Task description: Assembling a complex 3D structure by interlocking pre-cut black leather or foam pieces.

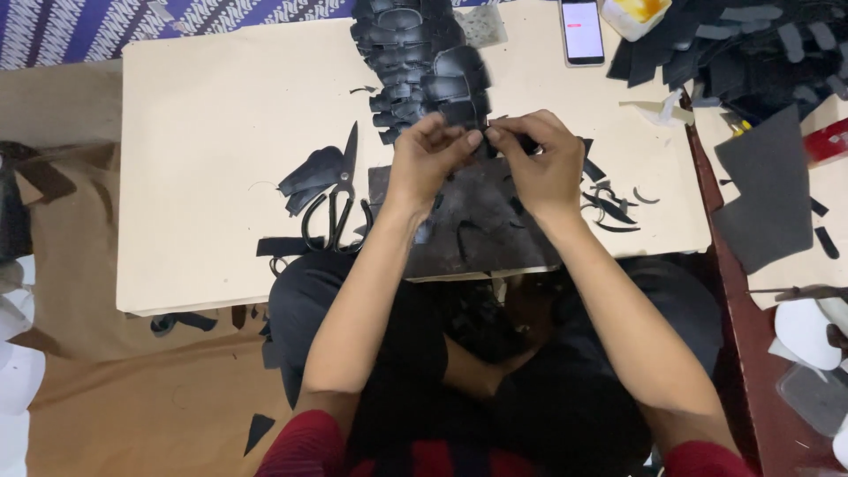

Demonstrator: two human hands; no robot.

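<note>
both hands raised over the middle of the pale tabletop [221, 132], meeting fingertip to fingertip. left hand [428, 159] with fingers pinched narrow on a small black leather piece [517, 141]; right hand [539, 163] curled around the same piece from the other side, fingers closed on it too. most of the piece hidden by the knuckles, so its shape hard to tell; held just above a dark cutting mat [481, 225] at the near edge of the tabletop.

as for progress, judged from the layout only: seemingly well under way, not finished. just beyond the hands, a long overlapping row of shaped black pieces [415, 62], laid like scales toward the far edge, looking like the finished or sorted lot. to the right of the mat, thin curved black offcuts [614, 208] scattered about, a sign of trimming already done. to the left, black scissors [336, 208] lying flat and untouched, resting partly on another loose black cutout [309, 172], possibly yet to be handled. one piece in hand right now, so at least that one unfinished.

further off, a phone [582, 31] with a lit screen at the far edge, a heap of black sheets and strips [751, 44] at the upper right, and one large dark sheet [768, 190] on the neighbouring surface, likely stock for more cutting. impossible to tell how many pieces remain.
</note>
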